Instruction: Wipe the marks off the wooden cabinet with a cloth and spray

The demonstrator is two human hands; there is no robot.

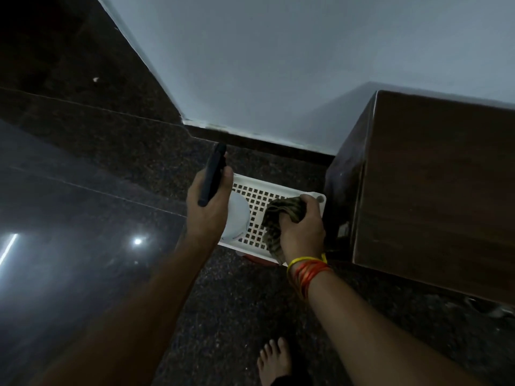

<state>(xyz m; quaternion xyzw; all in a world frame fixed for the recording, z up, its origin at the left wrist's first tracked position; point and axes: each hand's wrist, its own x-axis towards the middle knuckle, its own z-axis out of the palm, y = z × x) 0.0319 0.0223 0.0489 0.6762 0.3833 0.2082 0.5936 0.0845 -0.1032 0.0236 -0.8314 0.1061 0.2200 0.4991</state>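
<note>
The dark wooden cabinet [434, 190] stands at the right, against the pale wall. My left hand [206, 207] grips a spray bottle: its black spray head [213, 174] sticks up past my fingers and its white body [237, 218] shows below my palm. My right hand [302, 224], with red and yellow threads at the wrist, is closed on a crumpled olive-brown cloth [278, 218]. Both hands hover over a white perforated basket [259, 196] on the floor just left of the cabinet.
The floor [125, 162] is dark speckled granite with a glossy patch at the left reflecting lights. A dark skirting runs along the wall behind the basket. My bare foot [274, 360] stands at the bottom centre.
</note>
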